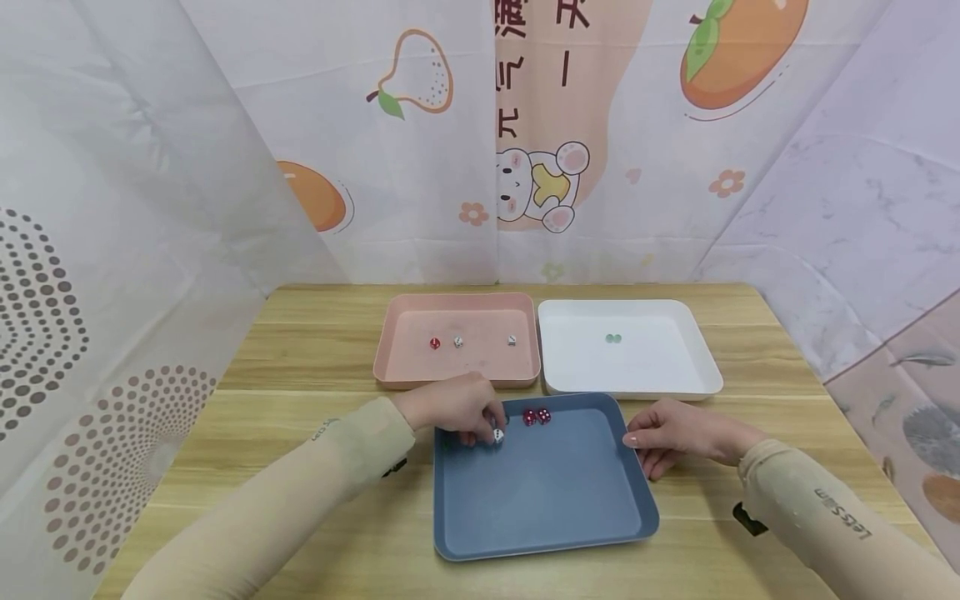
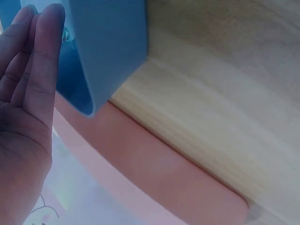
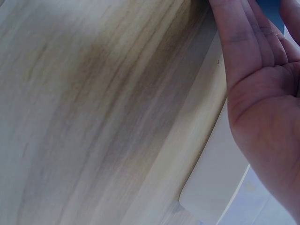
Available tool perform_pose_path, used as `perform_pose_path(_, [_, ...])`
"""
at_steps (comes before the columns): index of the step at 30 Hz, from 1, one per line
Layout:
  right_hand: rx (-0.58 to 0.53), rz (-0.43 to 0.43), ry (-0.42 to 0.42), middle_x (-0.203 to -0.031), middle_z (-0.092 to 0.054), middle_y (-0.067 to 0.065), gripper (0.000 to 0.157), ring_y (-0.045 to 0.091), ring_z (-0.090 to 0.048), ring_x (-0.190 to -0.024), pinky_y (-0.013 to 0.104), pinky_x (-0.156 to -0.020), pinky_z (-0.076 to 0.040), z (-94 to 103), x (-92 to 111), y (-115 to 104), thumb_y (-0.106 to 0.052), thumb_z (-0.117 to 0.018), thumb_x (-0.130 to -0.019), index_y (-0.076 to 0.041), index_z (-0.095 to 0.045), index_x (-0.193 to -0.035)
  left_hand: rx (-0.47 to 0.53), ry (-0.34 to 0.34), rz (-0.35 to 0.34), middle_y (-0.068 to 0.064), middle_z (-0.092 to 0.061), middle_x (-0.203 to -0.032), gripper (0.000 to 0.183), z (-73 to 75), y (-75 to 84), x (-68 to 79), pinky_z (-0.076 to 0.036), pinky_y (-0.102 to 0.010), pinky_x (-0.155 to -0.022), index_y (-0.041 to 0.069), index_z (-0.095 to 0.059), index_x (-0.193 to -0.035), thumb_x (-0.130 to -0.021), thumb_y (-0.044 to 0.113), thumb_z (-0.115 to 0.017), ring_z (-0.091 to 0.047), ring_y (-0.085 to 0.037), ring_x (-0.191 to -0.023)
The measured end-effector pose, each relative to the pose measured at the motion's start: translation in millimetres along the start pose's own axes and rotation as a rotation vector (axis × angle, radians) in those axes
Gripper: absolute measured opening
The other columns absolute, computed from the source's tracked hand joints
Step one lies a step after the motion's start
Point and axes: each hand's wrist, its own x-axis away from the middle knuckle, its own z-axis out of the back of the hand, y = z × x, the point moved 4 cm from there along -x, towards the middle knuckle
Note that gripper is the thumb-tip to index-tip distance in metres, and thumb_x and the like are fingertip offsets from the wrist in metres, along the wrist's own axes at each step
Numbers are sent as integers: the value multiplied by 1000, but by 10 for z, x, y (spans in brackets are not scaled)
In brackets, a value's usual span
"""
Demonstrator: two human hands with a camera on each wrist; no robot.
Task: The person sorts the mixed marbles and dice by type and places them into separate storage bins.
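My left hand (image 1: 459,407) reaches over the far left part of the blue tray (image 1: 555,492), pinching a white die (image 1: 498,435) at its fingertips. Two red dice (image 1: 536,416) lie side by side along the tray's far wall. In the left wrist view a greenish clear die (image 2: 65,34) shows beside the fingers of the left hand (image 2: 28,93); the white die is hidden there. My right hand (image 1: 686,433) grips the tray's right wall, thumb over the rim and the other fingers outside. The right wrist view shows this hand (image 3: 262,84) with its fingertips cut off.
Behind the blue tray stands a pink tray (image 1: 465,304) with one red die (image 1: 435,342) and two white dice. To its right a white tray (image 1: 630,367) holds two pale green dice (image 1: 613,338). All stand on a wood-grain table (image 1: 300,367), with a printed curtain behind.
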Motion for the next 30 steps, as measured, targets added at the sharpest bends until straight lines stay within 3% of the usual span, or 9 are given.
perform_pose_path(4, [0, 2, 2, -82, -71, 15, 27, 23, -70, -76, 41, -71, -65, 0, -1, 1, -21, -63, -103, 4, -68, -95, 26, 12, 2, 5, -69, -70, 13, 39, 21, 11, -62, -33, -59, 9, -80, -102, -89, 9, -79, -69, -14, -56])
perform_pose_path(14, [-9, -6, 0, -83, -70, 15, 27, 22, -70, -76, 41, -72, -65, 2, 0, 6, -21, -63, -103, 5, -68, -97, 43, 23, -25, 1, -73, -72, 11, 117, 45, 0, -60, -27, -55, 8, -80, -100, -89, 7, -79, -69, -15, -56])
perform_pose_path(25, [1, 1, 2, -82, -70, 15, 27, 23, -70, -76, 41, -72, -65, 3, 4, 2, -21, -63, -103, 5, -68, -96, 71, 43, 0, 3, -73, -79, 12, 217, 58, 5, -61, -27, -60, 7, -80, -102, -90, 7, -78, -72, -16, -63])
perform_pose_path(30, [-5, 4, 0, -82, -70, 15, 27, 23, -70, -76, 41, -72, -65, 3, -1, 11, -21, -63, -103, 5, -68, -95, 74, 53, -4, -7, -75, -78, 11, 247, 69, 4, -61, -26, -59, 6, -80, -101, -90, 6, -78, -72, -18, -63])
